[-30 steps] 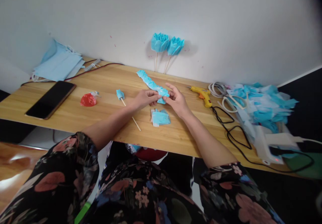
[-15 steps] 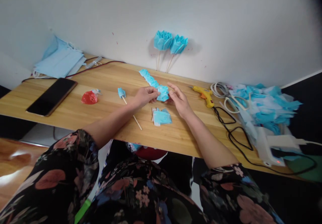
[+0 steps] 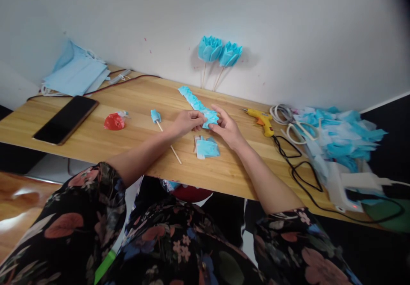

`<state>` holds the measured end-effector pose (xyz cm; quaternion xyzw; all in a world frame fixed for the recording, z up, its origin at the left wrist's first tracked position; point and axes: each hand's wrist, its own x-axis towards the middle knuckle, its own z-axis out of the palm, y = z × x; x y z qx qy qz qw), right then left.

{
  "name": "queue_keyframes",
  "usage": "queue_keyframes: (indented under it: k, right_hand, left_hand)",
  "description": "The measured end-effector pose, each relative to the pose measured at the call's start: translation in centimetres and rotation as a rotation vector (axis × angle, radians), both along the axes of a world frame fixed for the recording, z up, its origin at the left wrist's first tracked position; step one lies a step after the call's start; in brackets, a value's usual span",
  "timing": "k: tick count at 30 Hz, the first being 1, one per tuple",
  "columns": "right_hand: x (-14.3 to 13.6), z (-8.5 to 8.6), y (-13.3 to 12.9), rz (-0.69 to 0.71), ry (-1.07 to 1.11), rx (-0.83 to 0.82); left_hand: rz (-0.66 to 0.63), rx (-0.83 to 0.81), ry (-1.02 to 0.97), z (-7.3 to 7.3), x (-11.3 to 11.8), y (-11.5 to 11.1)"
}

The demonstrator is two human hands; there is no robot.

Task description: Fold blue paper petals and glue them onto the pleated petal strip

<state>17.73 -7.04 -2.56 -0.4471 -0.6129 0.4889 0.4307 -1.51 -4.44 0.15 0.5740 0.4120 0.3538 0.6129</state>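
Observation:
A gathered strip of blue mask fabric (image 3: pixel 192 99) stretches from the table's middle toward the wall, its near end between my two hands. My left hand (image 3: pixel 189 121) pinches that end from the left with thumb and forefinger. From the right, my right hand (image 3: pixel 226 127) grips the same end, thumb on top and fingers along its far side. Just below lies a small stack of blue and white fabric pieces (image 3: pixel 208 147). A wooden stick (image 3: pixel 175 154) with a blue fabric bud (image 3: pixel 155 116) at its tip passes under my left forearm.
Two blue fabric flowers (image 3: pixel 209 49) on sticks lean against the wall. A yellow glue gun (image 3: pixel 261 120), scissors (image 3: pixel 299 132), a power strip (image 3: pixel 344 195) and a heap of fabric scraps (image 3: pixel 342 133) are at right. At left are a phone (image 3: pixel 65 120), folded masks (image 3: pixel 75 73) and a red wrapper (image 3: pixel 114 121).
My right thumb has come down onto the strip's near end, where it was held apart before. My left hand keeps its pinch. The view has shifted slightly.

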Motion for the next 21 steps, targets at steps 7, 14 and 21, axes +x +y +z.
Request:
queue_keyframes:
  k: [7, 14, 21]
  right_hand:
    - [-0.1, -0.1, 0.1, -0.016, -0.048, 0.024]
    - [-0.2, 0.9, -0.5, -0.011, -0.002, -0.011]
    - [-0.2, 1.1, -0.7, 0.001, 0.068, -0.038]
  left_hand:
    - [-0.014, -0.003, 0.009, 0.3, 0.0, -0.3]
    - [0.029, -0.035, 0.016, 0.5, 0.2, -0.2]
    - [0.09, -0.026, 0.009, 0.4, 0.0, 0.0]
